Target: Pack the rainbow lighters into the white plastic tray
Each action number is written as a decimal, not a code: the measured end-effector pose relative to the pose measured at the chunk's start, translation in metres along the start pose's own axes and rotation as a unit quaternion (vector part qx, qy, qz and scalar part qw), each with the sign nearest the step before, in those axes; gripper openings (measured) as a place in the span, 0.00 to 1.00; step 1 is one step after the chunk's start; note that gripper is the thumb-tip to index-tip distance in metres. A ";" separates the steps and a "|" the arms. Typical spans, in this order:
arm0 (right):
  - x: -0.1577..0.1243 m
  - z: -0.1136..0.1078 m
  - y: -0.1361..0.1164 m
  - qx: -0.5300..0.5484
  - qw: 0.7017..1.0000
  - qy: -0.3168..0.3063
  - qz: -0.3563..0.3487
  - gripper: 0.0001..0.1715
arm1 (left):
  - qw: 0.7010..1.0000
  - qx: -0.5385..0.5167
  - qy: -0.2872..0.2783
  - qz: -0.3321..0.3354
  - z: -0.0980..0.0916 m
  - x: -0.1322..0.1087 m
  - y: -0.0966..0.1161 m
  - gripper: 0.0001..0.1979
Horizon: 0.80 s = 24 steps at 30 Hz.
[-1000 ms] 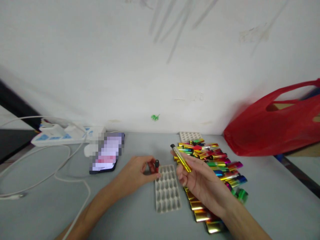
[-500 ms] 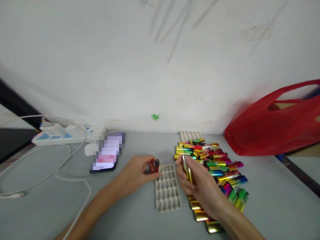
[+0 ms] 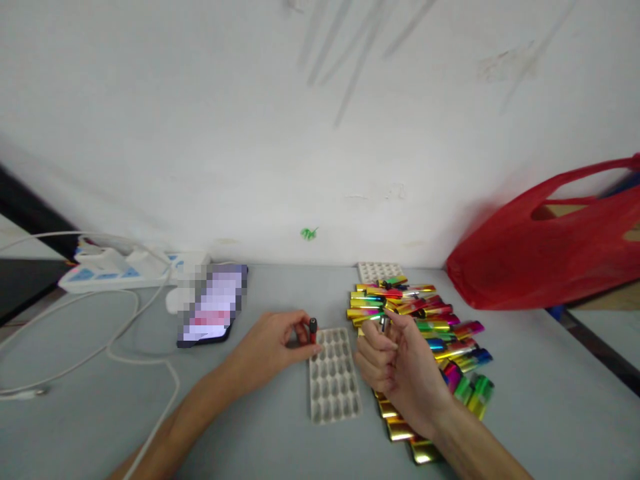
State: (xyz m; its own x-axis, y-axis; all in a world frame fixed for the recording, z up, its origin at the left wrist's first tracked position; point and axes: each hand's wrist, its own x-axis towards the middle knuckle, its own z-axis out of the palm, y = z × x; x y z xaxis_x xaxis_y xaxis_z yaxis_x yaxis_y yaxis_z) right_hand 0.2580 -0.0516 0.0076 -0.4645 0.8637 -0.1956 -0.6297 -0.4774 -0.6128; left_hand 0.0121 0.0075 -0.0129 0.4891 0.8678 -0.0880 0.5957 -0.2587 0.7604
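Just left of the pocketed tray, my left hand (image 3: 287, 341) is closed, thumb and fingers pinching a small upright red piece with a black top (image 3: 313, 329). An off-white tray (image 3: 336, 421) with rows of oval pockets lies between my hands. My right hand (image 3: 393, 357) is curled with the palm turned partly up, closed around a lighter (image 3: 384, 323). Only the lighter's metal end shows by the thumb; its body is hidden in the fingers. Beneath and beyond this hand lies a pile of shiny, many-coloured lighters (image 3: 443, 327), with gold ones (image 3: 400, 430) nearer me.
Against the wall sits a second pocketed tray (image 3: 379, 270) behind the lighters. A red bag (image 3: 550, 260) stands at the right. To the left are a phone (image 3: 215, 307), a white power strip (image 3: 135, 270) and a loose white cable (image 3: 135, 327).
My right hand has turned, so the gold lighter that pointed upward is now mostly hidden in the fingers. My left hand keeps its pinch in about the same place.
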 end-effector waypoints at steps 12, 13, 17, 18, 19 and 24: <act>-0.001 0.003 -0.003 0.046 0.999 -0.010 0.007 0.37 | 1.000 -0.002 -0.006 -0.006 0.000 0.001 0.000 0.14; -0.001 0.003 -0.002 0.046 0.999 -0.011 0.007 0.37 | 1.000 -0.004 -0.006 -0.006 0.000 0.001 0.000 0.14; -0.002 0.001 0.000 0.038 0.999 0.004 -0.012 0.35 | 1.000 -0.013 -0.007 -0.006 0.000 0.000 0.000 0.14; -0.002 0.001 0.000 0.036 0.999 0.009 -0.019 0.35 | 1.000 -0.015 -0.007 -0.006 0.000 0.000 0.000 0.14; -0.002 0.002 0.000 0.035 0.999 0.014 -0.024 0.34 | 1.000 -0.018 -0.007 -0.007 0.000 0.000 0.000 0.14; 0.003 0.003 0.004 -0.012 0.996 0.080 -0.044 0.28 | 0.999 -0.032 -0.008 -0.014 0.000 0.000 0.000 0.13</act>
State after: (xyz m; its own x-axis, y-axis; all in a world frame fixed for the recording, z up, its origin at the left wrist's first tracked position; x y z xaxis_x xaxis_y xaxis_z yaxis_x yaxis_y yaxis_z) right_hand 0.2520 -0.0512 0.0073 -0.3024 0.9173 -0.2591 -0.6470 -0.3972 -0.6509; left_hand 0.0119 0.0072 -0.0124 0.4836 0.8671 -0.1197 0.5676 -0.2065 0.7970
